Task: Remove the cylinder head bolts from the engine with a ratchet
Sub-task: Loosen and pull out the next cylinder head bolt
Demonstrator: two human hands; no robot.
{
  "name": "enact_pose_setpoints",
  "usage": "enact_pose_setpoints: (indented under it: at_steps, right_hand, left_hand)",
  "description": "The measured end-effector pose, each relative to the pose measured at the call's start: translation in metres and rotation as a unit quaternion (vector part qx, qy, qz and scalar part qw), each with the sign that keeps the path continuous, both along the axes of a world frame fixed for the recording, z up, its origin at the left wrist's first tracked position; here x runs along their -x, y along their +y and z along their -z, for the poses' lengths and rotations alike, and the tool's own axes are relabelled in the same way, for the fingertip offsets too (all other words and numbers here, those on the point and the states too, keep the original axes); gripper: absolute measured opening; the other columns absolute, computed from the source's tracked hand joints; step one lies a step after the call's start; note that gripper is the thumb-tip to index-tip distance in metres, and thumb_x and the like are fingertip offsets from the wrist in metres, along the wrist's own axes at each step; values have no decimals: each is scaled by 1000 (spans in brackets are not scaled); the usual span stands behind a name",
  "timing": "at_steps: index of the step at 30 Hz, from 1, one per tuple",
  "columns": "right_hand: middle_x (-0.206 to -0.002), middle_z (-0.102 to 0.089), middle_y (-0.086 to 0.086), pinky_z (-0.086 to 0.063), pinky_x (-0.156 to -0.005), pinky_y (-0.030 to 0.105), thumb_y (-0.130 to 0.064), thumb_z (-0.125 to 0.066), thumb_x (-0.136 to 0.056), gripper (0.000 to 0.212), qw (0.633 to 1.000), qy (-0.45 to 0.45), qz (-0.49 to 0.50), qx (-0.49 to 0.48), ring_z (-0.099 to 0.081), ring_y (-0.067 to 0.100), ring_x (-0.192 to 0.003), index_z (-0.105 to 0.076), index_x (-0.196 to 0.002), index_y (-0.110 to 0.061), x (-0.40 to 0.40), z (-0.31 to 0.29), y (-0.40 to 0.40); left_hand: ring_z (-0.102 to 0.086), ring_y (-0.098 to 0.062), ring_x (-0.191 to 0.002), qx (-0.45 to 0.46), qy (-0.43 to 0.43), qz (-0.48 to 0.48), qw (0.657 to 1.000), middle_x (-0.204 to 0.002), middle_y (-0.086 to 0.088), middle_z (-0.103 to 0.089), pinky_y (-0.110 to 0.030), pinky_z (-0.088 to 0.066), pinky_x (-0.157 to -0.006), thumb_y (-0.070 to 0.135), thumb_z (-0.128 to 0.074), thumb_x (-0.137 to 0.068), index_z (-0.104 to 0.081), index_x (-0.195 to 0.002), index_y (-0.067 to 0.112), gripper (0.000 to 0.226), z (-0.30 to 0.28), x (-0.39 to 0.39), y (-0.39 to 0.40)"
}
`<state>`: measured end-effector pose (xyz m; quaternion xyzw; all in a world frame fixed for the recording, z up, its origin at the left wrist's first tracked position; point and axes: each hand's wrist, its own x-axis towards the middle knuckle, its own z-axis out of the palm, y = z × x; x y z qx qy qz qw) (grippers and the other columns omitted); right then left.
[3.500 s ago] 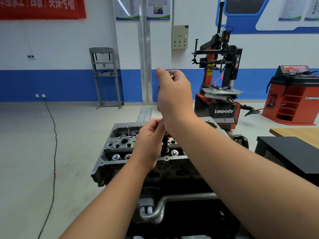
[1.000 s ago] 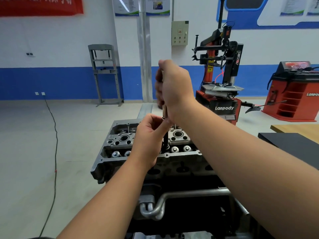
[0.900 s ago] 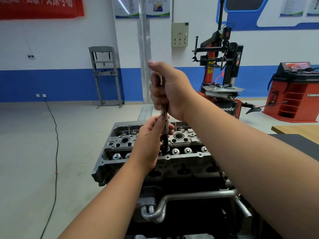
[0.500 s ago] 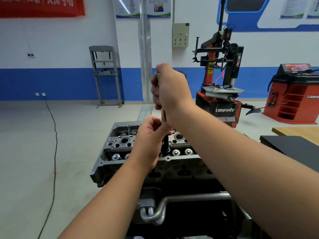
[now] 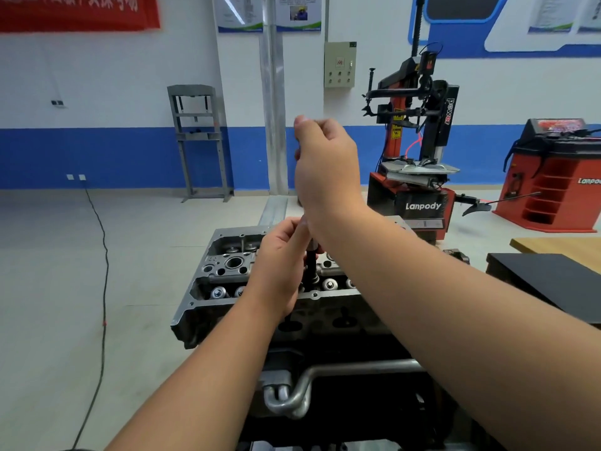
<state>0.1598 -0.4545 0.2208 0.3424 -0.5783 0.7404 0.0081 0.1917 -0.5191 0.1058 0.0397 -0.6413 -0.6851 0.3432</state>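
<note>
The grey cylinder head sits on top of the dark engine block in front of me. A long tool shaft with a dark socket stands upright on the head's middle row. My left hand curls around the lower shaft just above the socket. My right hand grips the upper end of the tool, well above the head, and hides the handle. Round shiny valve caps line the near edge. The bolt under the socket is hidden.
A curved metal pipe runs across the engine's near side. A black and red tire changer stands behind, a red balancer at right, a dark bench beside me, a cable on the floor at left.
My right hand has kept working the top of the upright tool, shifting slightly higher and opening its fingertips a little. My left hand stays on the lower shaft.
</note>
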Motion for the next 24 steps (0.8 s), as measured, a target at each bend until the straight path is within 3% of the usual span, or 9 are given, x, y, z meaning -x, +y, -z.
enact_pose_setpoints:
  at_steps: [4, 7, 9, 12, 15, 18, 24]
  right_hand:
    - [-56, -45, -1, -34, -61, 39, -17, -44, -96, 35, 999, 10, -40, -35, -38, 17, -55, -52, -62, -15, -3, -5, -3]
    - [-46, -34, -4, -26, -48, 29, -24, -49, -96, 43, 991, -21, -133, -20, -26, 16, -43, -43, -54, -19, 10, -8, 4]
    - [-48, -29, -5, -23, -44, 24, -31, -52, -96, 43, 973, -50, -223, -40, -22, 15, -43, -41, -56, -21, 19, -9, 10]
    - [-49, -27, -6, -24, -45, 24, -31, -51, -96, 42, 956, -69, -281, -55, -21, 14, -44, -40, -57, -21, 30, -10, 16]
    - [-50, -27, -6, -25, -45, 24, -31, -49, -97, 42, 951, -68, -296, -50, -21, 14, -44, -40, -58, -21, 31, -8, 17]
    - [-51, -26, -5, -25, -45, 25, -30, -49, -97, 41, 951, -65, -298, -45, -20, 14, -46, -41, -58, -20, 30, -7, 16]
    - [-50, -27, -6, -24, -47, 26, -31, -49, -95, 39, 945, -57, -319, -37, -22, 15, -45, -42, -58, -20, 31, -6, 18]
  left_hand:
    - [-53, -10, -69, -7, 7, -40, 999, -75, 4, -64, -29, -43, -65, 51, -76, -85, -67, -81, 28, 25, 1, 2, 0]
    - [-58, -15, -79, -4, 4, -17, 1000, -83, 2, -67, -35, -46, -77, 68, -69, -76, -68, -93, 22, 48, 1, 0, 2]
    - [-63, -12, -80, 10, -6, 14, 1000, -88, 3, -72, -38, -47, -82, 73, -59, -78, -73, -92, 30, 47, 1, -2, 1]
    - [-66, -16, -85, 26, -26, 33, 999, -91, 1, -74, -46, -48, -92, 67, -55, -87, -78, -90, 36, 39, 3, -2, 0]
    - [-65, -18, -84, 6, -20, 41, 999, -87, -1, -71, -44, -47, -94, 53, -53, -94, -78, -85, 31, 34, 1, -2, 0]
    - [-64, -16, -80, -11, -19, 51, 998, -84, 0, -70, -36, -49, -85, 50, -55, -94, -77, -83, 29, 32, 0, -3, 0]
    - [-63, -18, -81, -27, -20, 67, 997, -85, -3, -69, -34, -48, -83, 47, -57, -92, -72, -95, 16, 34, 0, -3, -1]
